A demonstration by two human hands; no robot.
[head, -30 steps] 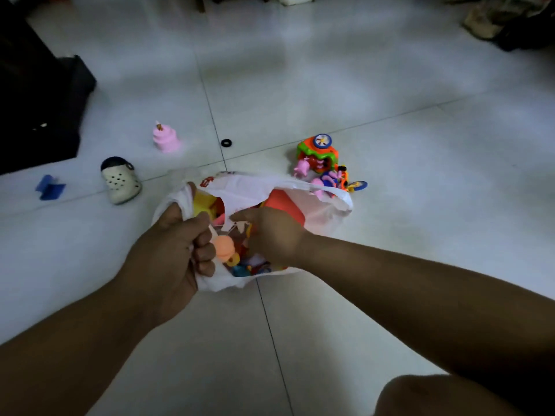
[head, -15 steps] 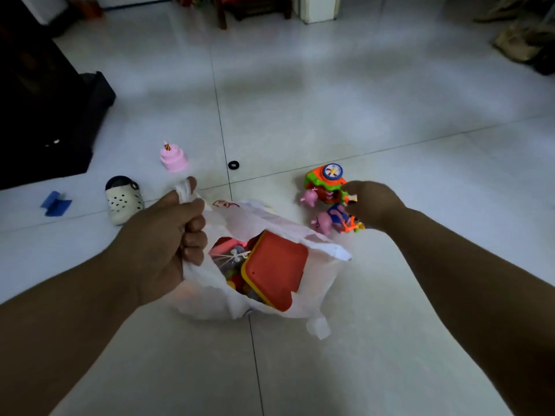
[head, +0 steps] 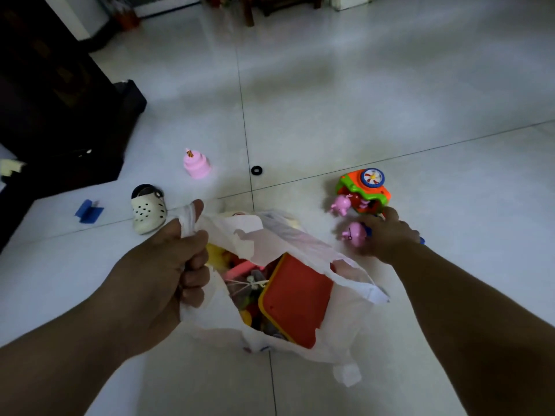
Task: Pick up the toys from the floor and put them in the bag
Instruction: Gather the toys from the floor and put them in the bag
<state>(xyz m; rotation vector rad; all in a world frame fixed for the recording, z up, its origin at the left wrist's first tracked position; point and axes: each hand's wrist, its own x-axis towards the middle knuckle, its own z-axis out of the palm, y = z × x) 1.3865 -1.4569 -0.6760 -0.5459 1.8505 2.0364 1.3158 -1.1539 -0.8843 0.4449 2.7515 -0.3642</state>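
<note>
A white plastic bag (head: 339, 334) lies open on the tiled floor, holding a red and yellow toy box (head: 297, 298) and several small toys. My left hand (head: 162, 271) is shut on the bag's left handle, holding it up. My right hand (head: 387, 232) is closed around a pink pig figure (head: 354, 234) just right of the bag. A second pink pig (head: 341, 204) and an orange and green toy with a wheel (head: 365, 187) sit just beyond it. A pink toy cake (head: 196, 165) stands on the floor farther left.
A white clog shoe (head: 148, 210) lies left of the bag, with a blue scrap (head: 88, 210) beside it. A small black ring (head: 256, 170) lies on the tiles. Dark furniture (head: 60, 109) fills the left side; chair legs stand at the far top.
My right hand left the bag's mouth, reached right to the toys and closed on the pink pig. The left hand kept hold of the handle; the view tilted up.
</note>
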